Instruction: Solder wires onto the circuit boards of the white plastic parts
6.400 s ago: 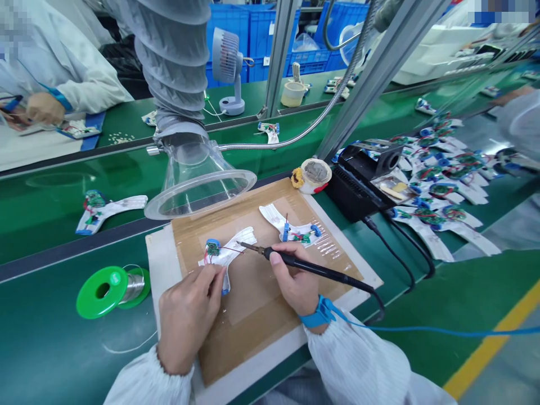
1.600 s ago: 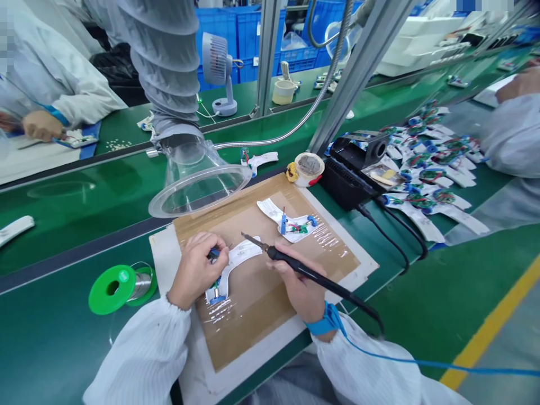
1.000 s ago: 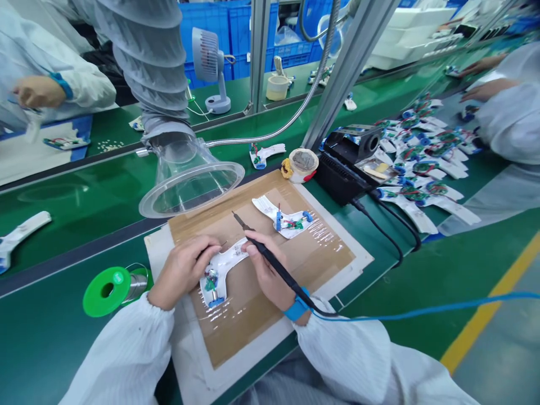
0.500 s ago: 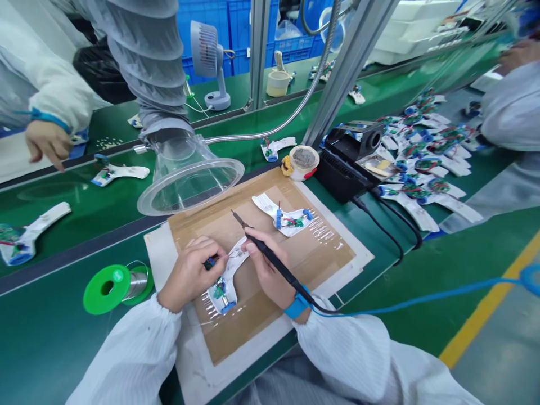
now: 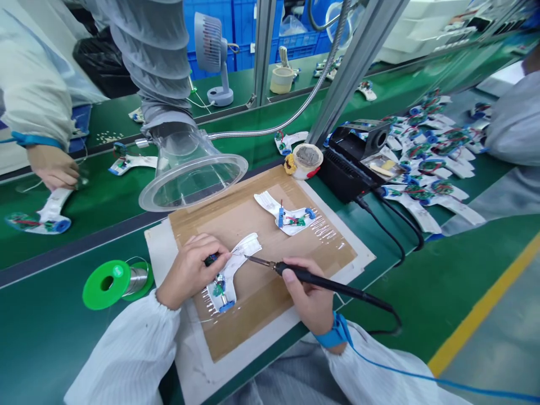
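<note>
My left hand point(image 5: 197, 265) is closed in a pinch over a white curved plastic piece point(image 5: 228, 275). A small dark part point(image 5: 211, 259) shows between its fingers, and a thin wire runs from the fingertips to the middle of that piece. Green and blue components sit on the piece's lower end. In my right hand point(image 5: 310, 295) is a black soldering iron point(image 5: 333, 286), gripped like a pen. Its tip points left, by the wire's end; whether it touches, I cannot tell. A second white piece point(image 5: 291, 220) with blue parts lies behind on the cardboard point(image 5: 295, 259).
A green solder spool point(image 5: 101, 284) stands left. Above the board hangs a clear extraction hood point(image 5: 194, 183). The black soldering station point(image 5: 348, 174), a tip-cleaning pot point(image 5: 306, 160) and a heap of white pieces point(image 5: 422, 163) are right. Across the line, another person's hand point(image 5: 54, 167) touches a white piece.
My right hand has moved right and turned the soldering iron, bringing its tip down to the wire. My left hand has stayed nearly still. The other person's hand has reached a white piece.
</note>
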Tool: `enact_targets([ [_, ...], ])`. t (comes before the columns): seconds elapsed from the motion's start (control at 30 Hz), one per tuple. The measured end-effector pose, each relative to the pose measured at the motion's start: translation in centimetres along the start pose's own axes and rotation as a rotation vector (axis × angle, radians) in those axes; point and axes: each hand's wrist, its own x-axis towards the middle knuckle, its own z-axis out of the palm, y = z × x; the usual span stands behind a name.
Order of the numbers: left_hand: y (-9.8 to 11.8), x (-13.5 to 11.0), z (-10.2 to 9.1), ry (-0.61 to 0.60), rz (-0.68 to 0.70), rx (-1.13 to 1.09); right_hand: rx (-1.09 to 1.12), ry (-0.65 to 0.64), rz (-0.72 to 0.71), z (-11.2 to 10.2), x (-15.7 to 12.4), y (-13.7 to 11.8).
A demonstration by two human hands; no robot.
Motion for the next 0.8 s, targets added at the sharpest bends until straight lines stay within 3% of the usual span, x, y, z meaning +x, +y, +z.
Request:
enact_targets([
  [0.4,0.33,-0.01,-0.17,-0.007,0.019,0.048,-0.089,-0.131,-0.06,0.36,0.15,-0.29],
  [0.8,0.44,0.01,-0.2,-0.005,0.031,0.057,-0.1,-0.142,-0.079,0.46,0.19,-0.32],
])
